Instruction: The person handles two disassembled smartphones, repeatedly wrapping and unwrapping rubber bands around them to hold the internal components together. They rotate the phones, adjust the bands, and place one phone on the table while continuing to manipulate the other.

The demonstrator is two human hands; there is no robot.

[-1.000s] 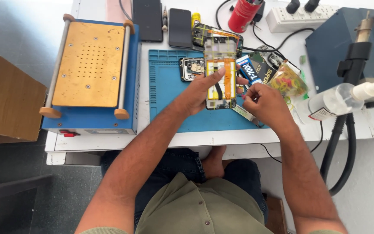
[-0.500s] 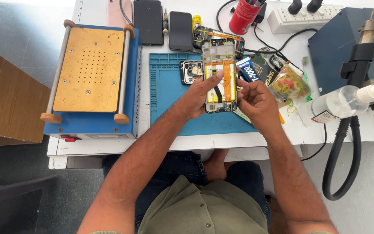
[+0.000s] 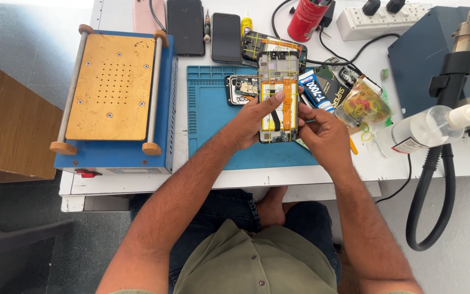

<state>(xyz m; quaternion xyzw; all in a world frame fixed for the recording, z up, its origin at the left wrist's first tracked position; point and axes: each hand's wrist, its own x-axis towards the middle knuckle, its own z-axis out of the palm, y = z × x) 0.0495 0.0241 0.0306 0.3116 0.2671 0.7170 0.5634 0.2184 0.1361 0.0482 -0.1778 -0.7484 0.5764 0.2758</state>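
An opened phone body (image 3: 278, 90) with yellow bands and exposed inner parts lies upright on the blue work mat (image 3: 213, 125). My left hand (image 3: 251, 122) holds its lower left side, thumb lying across the middle. My right hand (image 3: 325, 133) presses against its right edge, fingers curled together; whether it pinches something small I cannot tell. A small detached camera-side part (image 3: 240, 90) lies on the mat just left of the phone.
A blue machine with a perforated orange plate (image 3: 110, 90) stands left. Two dark phones (image 3: 227, 37), a glue tube (image 3: 314, 90), a bag of rubber bands (image 3: 364, 104), a red can (image 3: 305, 19), a power strip (image 3: 379, 19), a clear spray bottle (image 3: 425, 130) and a blue station (image 3: 436, 54) crowd the back and right.
The phone body has been lifted slightly nearer and held more upright. My right hand moved up against its right edge. The view shifted a little.
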